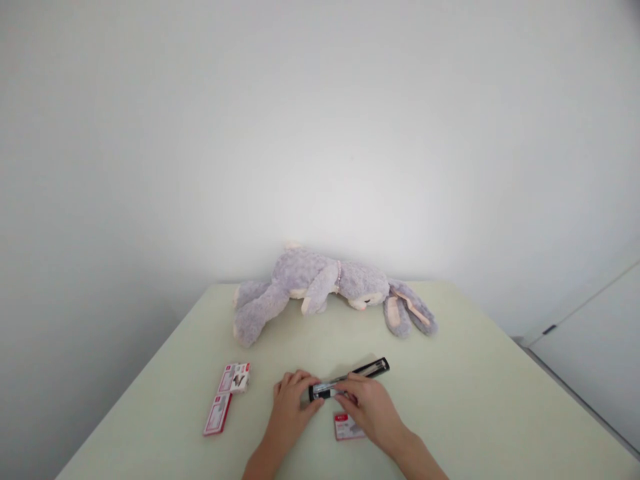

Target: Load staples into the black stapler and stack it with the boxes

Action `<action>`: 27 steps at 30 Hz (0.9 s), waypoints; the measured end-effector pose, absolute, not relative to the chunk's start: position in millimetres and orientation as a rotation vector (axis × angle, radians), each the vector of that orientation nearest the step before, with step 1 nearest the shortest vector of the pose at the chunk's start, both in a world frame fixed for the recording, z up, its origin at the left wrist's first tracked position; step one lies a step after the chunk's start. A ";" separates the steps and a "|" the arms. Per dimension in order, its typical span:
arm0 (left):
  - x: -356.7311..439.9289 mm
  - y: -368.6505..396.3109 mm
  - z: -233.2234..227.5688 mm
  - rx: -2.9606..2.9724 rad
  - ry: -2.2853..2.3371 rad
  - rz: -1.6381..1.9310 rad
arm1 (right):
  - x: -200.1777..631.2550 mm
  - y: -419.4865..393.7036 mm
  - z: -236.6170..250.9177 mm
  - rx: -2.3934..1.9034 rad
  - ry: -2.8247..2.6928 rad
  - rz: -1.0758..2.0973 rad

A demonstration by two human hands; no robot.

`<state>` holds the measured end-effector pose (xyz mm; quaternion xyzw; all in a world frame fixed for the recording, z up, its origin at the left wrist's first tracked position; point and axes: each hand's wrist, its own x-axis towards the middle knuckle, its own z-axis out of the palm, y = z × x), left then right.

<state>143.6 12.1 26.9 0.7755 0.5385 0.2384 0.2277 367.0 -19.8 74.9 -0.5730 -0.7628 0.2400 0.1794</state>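
A black stapler (371,369) lies folded open on the table, slanting up to the right. My left hand (291,403) grips its near left end between thumb and fingers. My right hand (369,405) is over the middle of the stapler, thumb and forefinger pinched at the open metal channel. A small silvery piece that looks like a strip of staples (333,393) shows at those fingertips, partly hidden by them. Just below the right hand lies a red and white staple box (346,429), its right part covered by that hand.
On the left lie several small red and white boxes: a flat one (217,415), another (227,378) above it, and one with a dark picture (241,378). A lilac plush rabbit (300,272) lies along the table's back edge, against the white wall (320,133).
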 end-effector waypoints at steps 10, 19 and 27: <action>148.8 -9.1 26.5 2.113 1.477 0.616 | 358.3 -8.4 73.3 -1.579 -2.247 0.707; 148.0 -10.3 26.4 2.116 1.479 0.640 | 354.6 -29.0 62.1 -1.689 -1.984 0.761; 146.8 -8.5 21.4 2.122 1.489 0.628 | 391.0 -59.5 36.4 -1.269 -0.759 1.497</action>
